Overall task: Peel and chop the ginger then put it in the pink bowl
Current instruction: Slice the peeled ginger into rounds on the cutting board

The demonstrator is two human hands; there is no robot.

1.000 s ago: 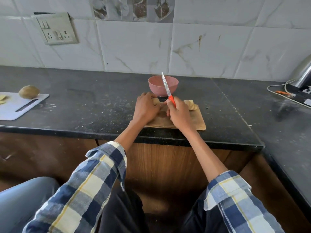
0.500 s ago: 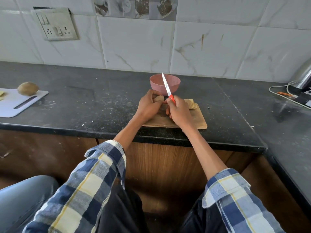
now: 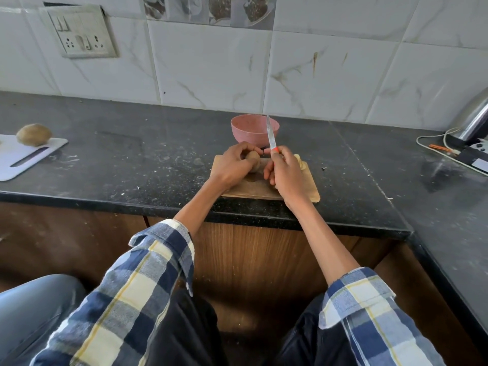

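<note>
Head view: person at a dark bench, both arms reaching forward, sleeves in blue, white and yellow check.
Far left: white board on the bench, with a round brown lump resting on its far edge; what the lump is cannot be told.
Wall: pale marbled tiles, with a socket plate at upper left.
Left hand: fingers curled round the ginger, holding it just above the wooden board.
Ginger: tan, partly hidden by the left fingers; how much skin is on it cannot be told.
Wooden board: near the bench's front edge, under both hands.
Pink bowl: on the bench just behind the wooden board, upright; only the inner far wall shows, and nothing can be seen in it.
Right hand: closed round the orange handle of the knife, close to the left hand.
Knife: blade pointing up and away, crossing in front of the bowl; tip near the bowl's rim in this view.
Pale pieces: at the wooden board's right far corner, mostly hidden by the right hand.
Far right: shiny metal appliance with white cables on the bench.
</note>
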